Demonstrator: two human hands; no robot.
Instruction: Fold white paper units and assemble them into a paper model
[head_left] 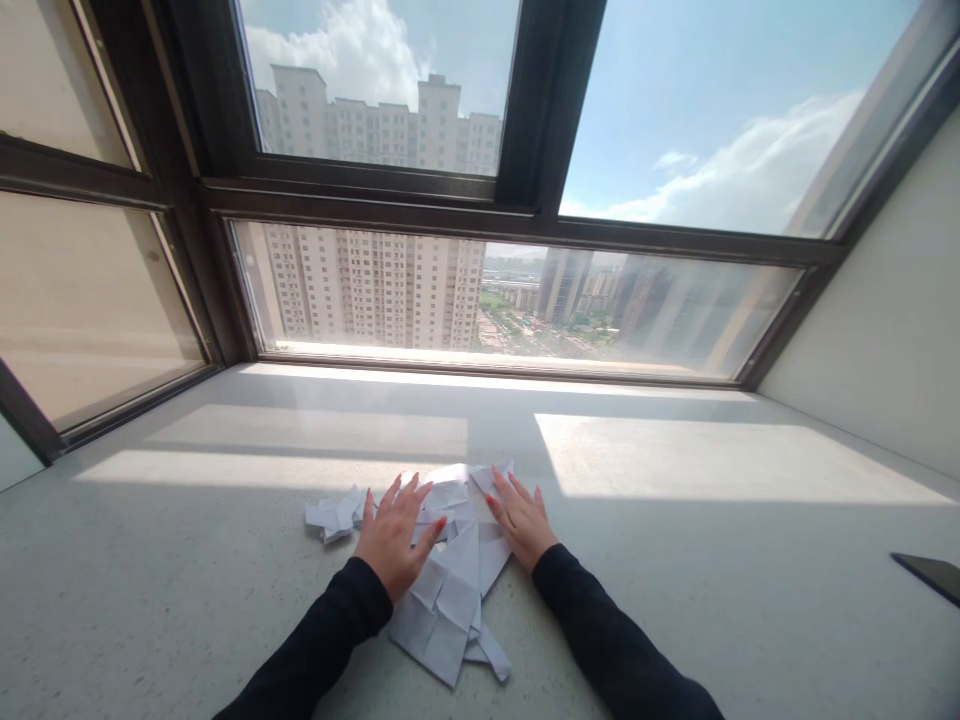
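Note:
Several creased, folded pieces of white paper [454, 590] lie overlapping in a loose pile on the pale speckled sill. Across the pile's upper left rests my left hand [396, 535], its fingers spread. My right hand [523, 520] touches the upper right edge of the papers, fingers stretched out. Neither hand grips a sheet. A smaller clump of folded paper [331, 515] sits just left of my left hand. Some of the paper under both hands is hidden.
The wide window sill [675, 560] carries bands of sunlight and shadow. Dark window frames [525, 225] stand along its back edge, with tall buildings outside. A flat dark object [930, 575] lies at the far right, partly cut off. A white wall [892, 300] bounds the right side.

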